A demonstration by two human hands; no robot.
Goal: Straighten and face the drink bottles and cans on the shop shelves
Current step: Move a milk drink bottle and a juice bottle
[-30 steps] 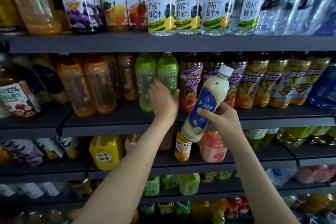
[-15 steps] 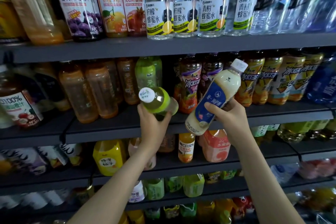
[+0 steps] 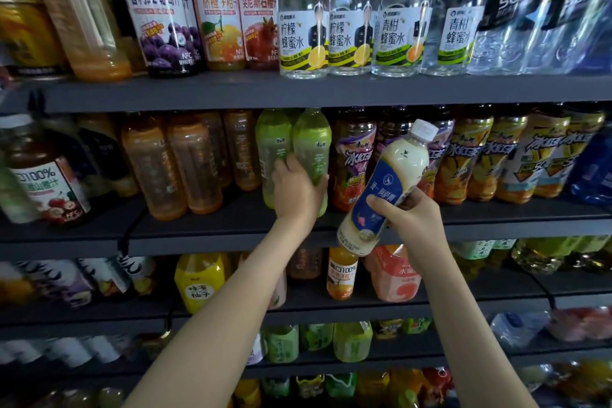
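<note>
Centrally, the left hand [image 3: 298,190] grips an upright green tea bottle [image 3: 313,149] on the shelf [image 3: 212,225]. The right hand [image 3: 409,217] holds a tilted cream bottle [image 3: 390,182] with a blue label.

Shelf boards [image 3: 331,93]: dark grey, matt, smooth, look like painted metal
Cream bottle [image 3: 402,159]: smooth translucent plastic, with a glossy blue film label; white cap [image 3: 425,129] is ribbed plastic, matt
Green bottle [image 3: 311,146]: translucent plastic, soft sheen, thin film sleeve
Honey-water bottles [image 3: 303,26]: clear glossy plastic with bright highlights, smooth printed labels
Orange bottles [image 3: 172,172]: translucent plastic, duller sheen, somewhat blurred
Iced-tea bottles [image 3: 463,159]: shiny printed shrink sleeves
Juice bottles [image 3: 159,16]: smooth satin labels, paper or film not certain
</note>
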